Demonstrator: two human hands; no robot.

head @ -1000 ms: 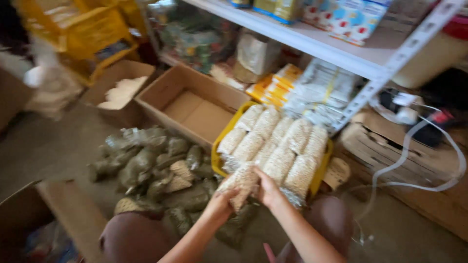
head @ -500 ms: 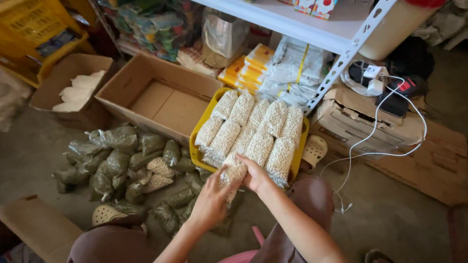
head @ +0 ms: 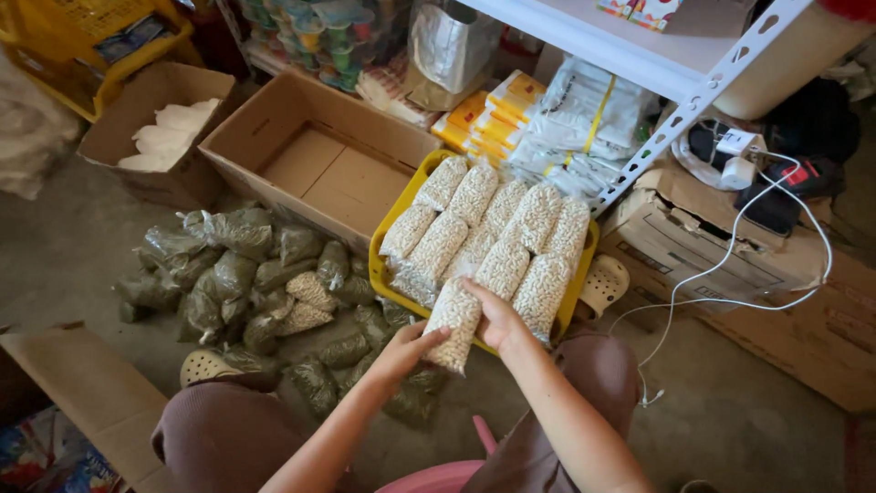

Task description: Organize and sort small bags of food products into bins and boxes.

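At the near edge of the yellow tray (head: pixel 383 265), both hands grip one bag of pale beans (head: pixel 453 321): left hand (head: pixel 406 349) below, right hand (head: pixel 497 315) above. Since earlier, bag lowered closer to the tray's rows.

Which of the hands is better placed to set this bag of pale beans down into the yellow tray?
Probably the right hand: it grips the bean bag from the top, on the side next to the yellow tray. The left hand only supports the bag's lower end, farther from the tray.
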